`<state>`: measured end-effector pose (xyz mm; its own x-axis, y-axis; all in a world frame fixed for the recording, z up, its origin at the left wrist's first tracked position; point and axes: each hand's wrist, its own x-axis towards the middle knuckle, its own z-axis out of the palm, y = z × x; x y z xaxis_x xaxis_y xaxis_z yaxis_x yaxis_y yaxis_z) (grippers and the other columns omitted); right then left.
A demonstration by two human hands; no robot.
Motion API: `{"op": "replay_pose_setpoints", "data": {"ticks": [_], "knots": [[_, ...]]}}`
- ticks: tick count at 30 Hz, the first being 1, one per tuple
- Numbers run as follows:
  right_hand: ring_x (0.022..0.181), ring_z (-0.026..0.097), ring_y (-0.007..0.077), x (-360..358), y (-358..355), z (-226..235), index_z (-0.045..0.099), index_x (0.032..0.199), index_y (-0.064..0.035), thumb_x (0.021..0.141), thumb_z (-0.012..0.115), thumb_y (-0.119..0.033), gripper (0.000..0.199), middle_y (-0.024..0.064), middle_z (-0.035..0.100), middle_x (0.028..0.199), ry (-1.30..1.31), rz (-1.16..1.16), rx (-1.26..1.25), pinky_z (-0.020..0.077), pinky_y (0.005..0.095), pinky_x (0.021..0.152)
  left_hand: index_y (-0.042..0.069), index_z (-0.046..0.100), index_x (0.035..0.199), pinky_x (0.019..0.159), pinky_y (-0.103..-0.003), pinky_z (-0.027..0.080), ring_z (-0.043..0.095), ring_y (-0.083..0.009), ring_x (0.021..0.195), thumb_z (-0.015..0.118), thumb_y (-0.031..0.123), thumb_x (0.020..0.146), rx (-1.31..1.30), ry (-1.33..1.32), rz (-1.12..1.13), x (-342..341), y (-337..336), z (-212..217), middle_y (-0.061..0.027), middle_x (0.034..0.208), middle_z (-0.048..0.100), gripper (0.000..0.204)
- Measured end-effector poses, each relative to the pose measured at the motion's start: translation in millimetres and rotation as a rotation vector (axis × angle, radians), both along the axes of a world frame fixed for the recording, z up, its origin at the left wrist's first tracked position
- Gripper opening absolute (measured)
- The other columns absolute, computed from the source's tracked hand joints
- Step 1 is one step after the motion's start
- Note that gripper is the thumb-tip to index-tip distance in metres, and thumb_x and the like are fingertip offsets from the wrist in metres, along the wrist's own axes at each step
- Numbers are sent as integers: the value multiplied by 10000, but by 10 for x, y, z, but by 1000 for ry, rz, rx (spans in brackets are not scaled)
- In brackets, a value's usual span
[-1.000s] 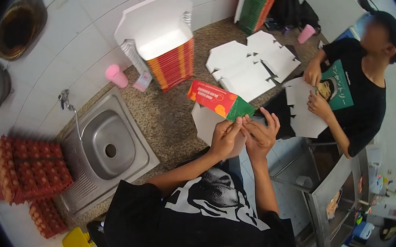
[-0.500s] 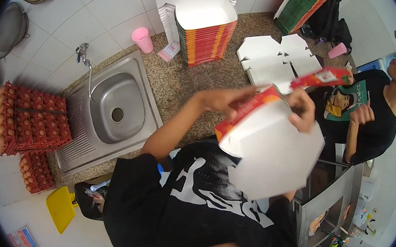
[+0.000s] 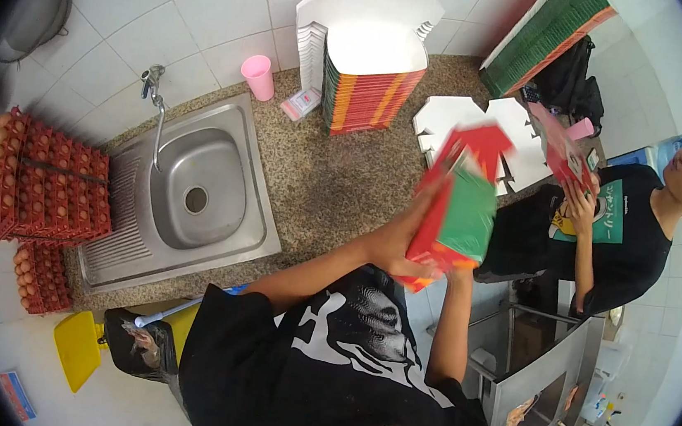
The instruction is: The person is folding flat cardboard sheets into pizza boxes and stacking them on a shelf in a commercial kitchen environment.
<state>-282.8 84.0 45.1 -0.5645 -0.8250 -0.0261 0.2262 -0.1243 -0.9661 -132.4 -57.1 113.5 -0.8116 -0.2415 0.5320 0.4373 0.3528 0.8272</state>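
Note:
A red and green cardboard box [image 3: 471, 210], smeared by motion, is held up in front of my chest with its printed outside toward the view. Closed on its left side is my left hand [image 3: 401, 240]. My right hand [image 3: 461, 271] grips it from below, its fingers mostly hidden behind the box. Beyond it, white flat box blanks [image 3: 524, 128] lie on the granite counter [image 3: 336, 179]. To their left stands a tall stack of nested red and yellow boxes [image 3: 374, 100] with white insides and raised lids.
A co-worker [image 3: 639, 228] at the right holds a red printed cardboard piece [image 3: 562, 145]. Left of the counter are a steel sink [image 3: 254, 212] and stacked egg trays [image 3: 53, 183]. A pink cup [image 3: 258, 78] stands near the wall. Green boxes [image 3: 542, 43] are stacked at the back right.
The box in my hands has turned from its white inside to its red and green outside, with the large white flap out of sight. The co-worker's red piece has swung more upright.

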Motion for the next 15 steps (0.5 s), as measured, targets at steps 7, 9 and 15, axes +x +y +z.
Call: {"op": "replay_pose_setpoints", "data": {"ticks": [7,9,15], "knots": [[1183,549,216,242,-523,964,418,1406,11,907,638,-207,587,102,525,1359,-257,-61,175,445,329,988,26,300,1437,1131,-486,242,343,-368,1332,811,506,645,-480,135,340,0,-718,147,-207,1448,287,1058],[1161,555,200,-5,-564,973,448,1378,12,905,634,-215,557,97,547,1322,-69,18,165,452,321,967,87,501,1337,1129,-521,244,348,-376,1346,773,586,664,-644,-6,442,117,-1266,294,-170,1412,404,882],[1095,571,152,-853,-1496,1137,538,1292,14,899,625,-240,476,82,613,1211,491,280,85,472,299,904,179,687,1040,1000,-489,361,476,-332,1210,712,263,806,-1001,-174,695,506,-2614,103,-38,1185,594,250]]}}
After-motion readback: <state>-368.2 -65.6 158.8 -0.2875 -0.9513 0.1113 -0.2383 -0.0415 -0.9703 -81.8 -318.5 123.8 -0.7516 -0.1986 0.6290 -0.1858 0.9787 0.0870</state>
